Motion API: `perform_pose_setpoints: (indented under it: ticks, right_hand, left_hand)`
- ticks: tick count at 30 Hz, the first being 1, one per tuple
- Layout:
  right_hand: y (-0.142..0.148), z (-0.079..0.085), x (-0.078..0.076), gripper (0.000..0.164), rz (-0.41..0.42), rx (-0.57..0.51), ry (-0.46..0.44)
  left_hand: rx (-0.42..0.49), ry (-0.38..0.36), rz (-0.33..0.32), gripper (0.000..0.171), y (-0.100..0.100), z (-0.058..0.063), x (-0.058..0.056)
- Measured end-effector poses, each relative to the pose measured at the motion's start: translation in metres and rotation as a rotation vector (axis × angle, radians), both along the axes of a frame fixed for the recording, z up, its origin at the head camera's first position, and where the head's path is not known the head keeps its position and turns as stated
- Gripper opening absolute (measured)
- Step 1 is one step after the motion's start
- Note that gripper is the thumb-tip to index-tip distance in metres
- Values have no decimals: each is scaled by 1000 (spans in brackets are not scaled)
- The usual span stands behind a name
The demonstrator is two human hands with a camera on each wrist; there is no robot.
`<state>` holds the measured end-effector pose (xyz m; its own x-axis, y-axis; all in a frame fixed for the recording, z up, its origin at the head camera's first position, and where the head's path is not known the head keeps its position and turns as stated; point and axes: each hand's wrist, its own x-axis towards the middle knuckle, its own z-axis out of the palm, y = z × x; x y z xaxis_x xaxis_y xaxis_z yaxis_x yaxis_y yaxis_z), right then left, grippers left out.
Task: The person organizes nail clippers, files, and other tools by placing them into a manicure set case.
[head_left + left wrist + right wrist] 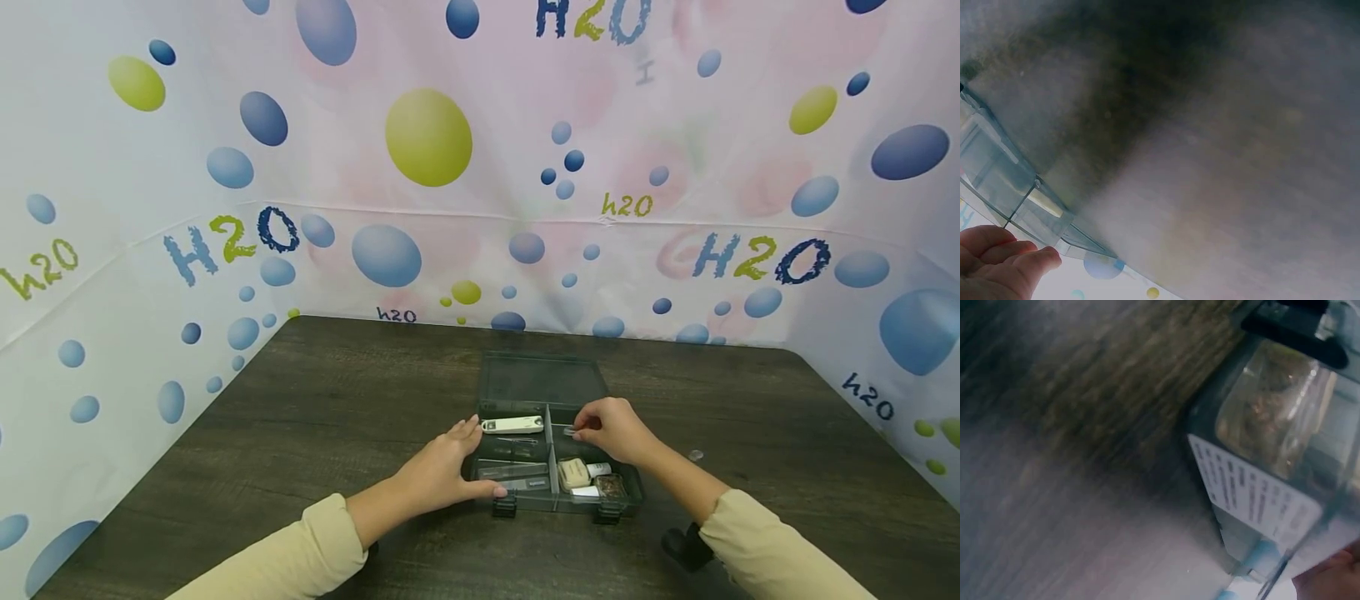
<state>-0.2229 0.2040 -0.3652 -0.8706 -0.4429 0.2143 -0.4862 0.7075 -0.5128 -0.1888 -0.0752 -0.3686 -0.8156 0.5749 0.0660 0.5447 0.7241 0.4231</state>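
A dark see-through plastic box with dividers stands with its lid laid back. My left hand rests along its left side, thumb on the front edge and straight fingers at the back corner. In the back right compartment my right hand pinches a small clear piece, whose kind is too small to make out. Beside the divider lies a white nail clipper. A cream nail polish bottle and a brown glitter nail polish bottle lie in the front right compartment.
Flat grey packets fill the front left compartment. To the right of the box, a small clear piece lies on the dark wooden table. A black object shows under the right sleeve. A printed curtain surrounds the table.
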Motion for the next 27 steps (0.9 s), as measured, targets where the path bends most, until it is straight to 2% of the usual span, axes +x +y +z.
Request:
perform_pose_setpoints:
  ticks: [21, 27]
  right_hand:
    - [-3, -3, -3, 4, -4, 26, 18]
    - [-1, -2, -1, 4, -39, 10, 14]
  left_hand:
    - [-5, 17, -6, 86, 0, -1, -1]
    - [-2, 20, -8, 86, 0, -2, -1]
